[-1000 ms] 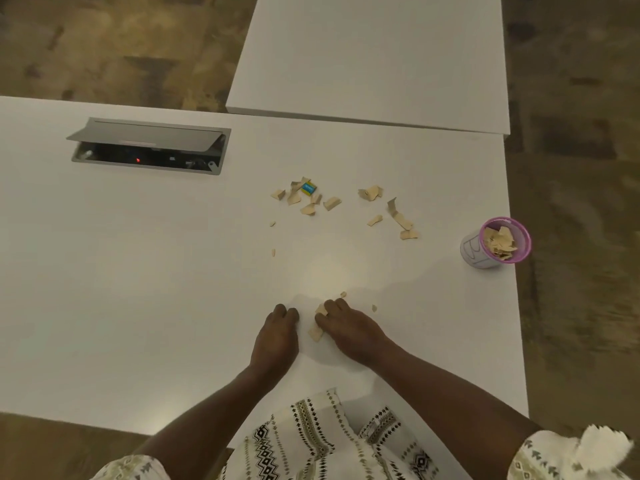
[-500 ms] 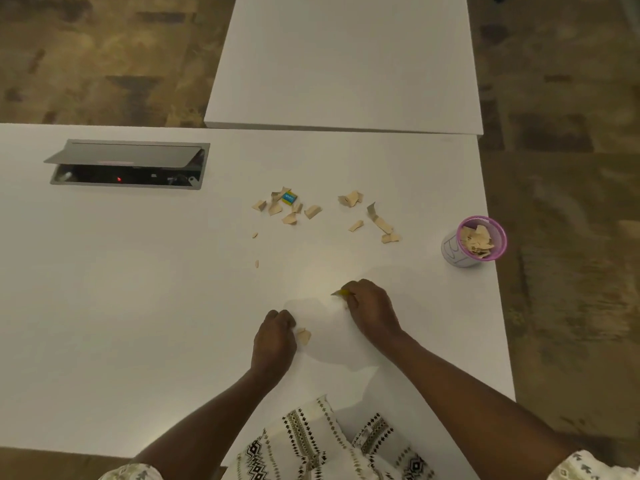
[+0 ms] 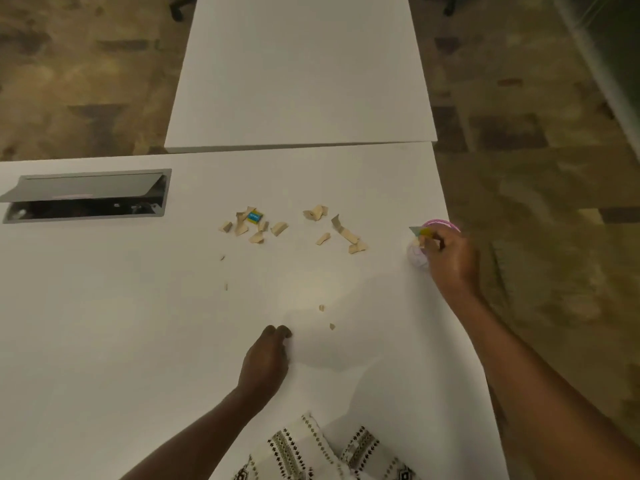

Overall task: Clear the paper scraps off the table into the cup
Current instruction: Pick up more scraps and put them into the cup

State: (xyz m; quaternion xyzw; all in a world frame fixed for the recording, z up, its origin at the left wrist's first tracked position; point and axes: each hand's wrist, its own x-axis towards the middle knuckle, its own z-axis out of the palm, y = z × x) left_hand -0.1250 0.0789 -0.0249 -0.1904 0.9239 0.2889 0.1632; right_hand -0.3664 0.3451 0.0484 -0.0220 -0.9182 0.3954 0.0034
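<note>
A small cup (image 3: 417,259) with a pink rim stands near the table's right edge, mostly hidden by my right hand (image 3: 450,261). That hand is over the cup and pinches paper scraps (image 3: 420,233) between its fingertips. My left hand (image 3: 265,362) rests on the table near me, fingers curled; I cannot see whether it holds a scrap. Tan paper scraps lie in two clusters mid-table: one (image 3: 252,225) with a blue-and-yellow piece (image 3: 255,216), another (image 3: 341,230) nearer the cup. Two small bits (image 3: 327,317) lie between my hands.
An open grey cable hatch (image 3: 86,197) is set into the white table (image 3: 121,323) at the left. A second white table (image 3: 301,74) butts against the far side. The table's right edge runs just past the cup, with carpet below.
My right hand has lifted scraps from in front of me and swung right to the cup. The left hand stayed near the front, and the scrap beside it is no longer visible.
</note>
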